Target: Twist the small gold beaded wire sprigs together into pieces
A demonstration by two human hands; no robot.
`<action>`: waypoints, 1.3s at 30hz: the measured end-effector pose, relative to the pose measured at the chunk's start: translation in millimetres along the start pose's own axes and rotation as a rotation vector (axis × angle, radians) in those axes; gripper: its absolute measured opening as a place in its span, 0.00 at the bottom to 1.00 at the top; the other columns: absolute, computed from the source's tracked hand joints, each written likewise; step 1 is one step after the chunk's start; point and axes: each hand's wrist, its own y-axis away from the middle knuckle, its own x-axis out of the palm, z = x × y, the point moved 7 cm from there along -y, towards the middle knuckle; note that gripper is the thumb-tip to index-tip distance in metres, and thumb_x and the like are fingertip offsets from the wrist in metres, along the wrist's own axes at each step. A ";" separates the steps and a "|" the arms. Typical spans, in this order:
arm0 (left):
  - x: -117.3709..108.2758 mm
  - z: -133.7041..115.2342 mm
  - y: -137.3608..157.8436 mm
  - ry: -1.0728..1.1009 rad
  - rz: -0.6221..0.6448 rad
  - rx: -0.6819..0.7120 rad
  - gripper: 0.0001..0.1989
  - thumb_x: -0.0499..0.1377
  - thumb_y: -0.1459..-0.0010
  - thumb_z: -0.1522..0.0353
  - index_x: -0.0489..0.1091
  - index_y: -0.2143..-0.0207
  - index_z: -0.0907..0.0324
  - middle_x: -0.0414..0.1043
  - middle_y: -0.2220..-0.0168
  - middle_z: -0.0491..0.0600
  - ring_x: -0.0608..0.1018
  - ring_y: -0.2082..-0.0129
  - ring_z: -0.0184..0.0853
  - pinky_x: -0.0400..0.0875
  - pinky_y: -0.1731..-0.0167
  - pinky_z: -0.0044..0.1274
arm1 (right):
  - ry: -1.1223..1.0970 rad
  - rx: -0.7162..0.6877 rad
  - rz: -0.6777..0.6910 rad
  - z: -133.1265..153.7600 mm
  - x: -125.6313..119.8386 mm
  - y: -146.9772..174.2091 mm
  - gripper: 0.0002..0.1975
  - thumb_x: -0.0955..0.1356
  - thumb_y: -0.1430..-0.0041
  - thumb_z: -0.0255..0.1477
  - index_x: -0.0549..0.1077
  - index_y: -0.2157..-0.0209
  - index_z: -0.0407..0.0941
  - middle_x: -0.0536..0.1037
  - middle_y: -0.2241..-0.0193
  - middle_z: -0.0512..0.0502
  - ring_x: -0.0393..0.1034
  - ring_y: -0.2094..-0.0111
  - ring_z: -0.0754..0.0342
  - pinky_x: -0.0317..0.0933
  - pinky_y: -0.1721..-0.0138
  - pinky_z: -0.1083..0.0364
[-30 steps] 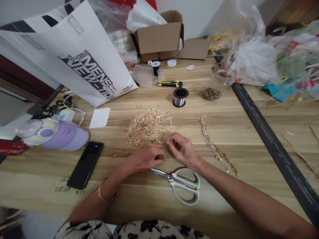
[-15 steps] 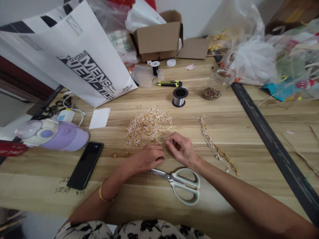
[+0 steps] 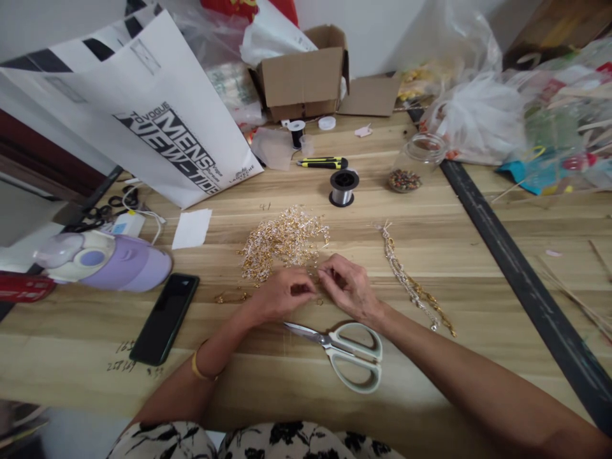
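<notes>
My left hand (image 3: 287, 292) is closed in a pinch at the near edge of a pile of gold and clear beads (image 3: 282, 242). Facing it, my right hand (image 3: 347, 285) has its fingers pinched together too. What lies between the fingertips is too small to make out. A short beaded strand (image 3: 229, 298) rests left of my left wrist, partly hidden by it. Below both hands lie open-handled scissors (image 3: 329, 341) with pale grips, blades pointing left. To the right, gold and silver chains (image 3: 406, 277) stretch out on the wooden table (image 3: 268, 382).
Behind the beads stand a wire spool (image 3: 342, 188), a yellow-black utility knife (image 3: 322, 162) and a glass jar (image 3: 414, 162) of coloured beads. On the left are a phone (image 3: 165, 319), a purple bottle (image 3: 124, 260) and a large white bag (image 3: 182, 127). A cardboard box (image 3: 306, 80) sits at the back.
My left hand has lifted and turned slightly, its thumb and fingertips now showing in a pinch, and the scissor tips are more exposed. My right hand has hardly moved.
</notes>
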 end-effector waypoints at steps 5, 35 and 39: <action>-16.3 33.9 0.3 0.613 -0.295 -0.313 0.09 0.66 0.54 0.65 0.74 0.75 0.62 0.71 0.78 0.44 0.69 0.77 0.27 0.62 0.73 0.20 | -0.039 -0.024 0.004 3.6 -1.7 0.1 0.06 0.62 0.39 0.26 0.68 0.70 0.43 0.69 0.76 0.48 0.63 0.75 0.57 0.57 0.74 0.58; 6.5 42.9 -4.7 1.002 -0.229 -0.395 0.10 0.69 0.57 0.67 0.74 0.76 0.64 0.71 0.79 0.45 0.71 0.77 0.25 0.64 0.73 0.18 | -0.025 -0.119 0.015 7.8 0.9 1.5 0.05 0.62 0.39 0.24 0.69 0.69 0.43 0.69 0.75 0.49 0.62 0.74 0.57 0.57 0.73 0.58; 6.4 43.5 -4.3 1.006 -0.239 -0.391 0.10 0.69 0.58 0.67 0.74 0.75 0.64 0.71 0.79 0.45 0.71 0.77 0.26 0.64 0.74 0.18 | -0.034 -0.133 0.006 9.5 -0.1 1.0 0.05 0.63 0.39 0.24 0.69 0.68 0.43 0.70 0.75 0.48 0.61 0.74 0.58 0.57 0.73 0.58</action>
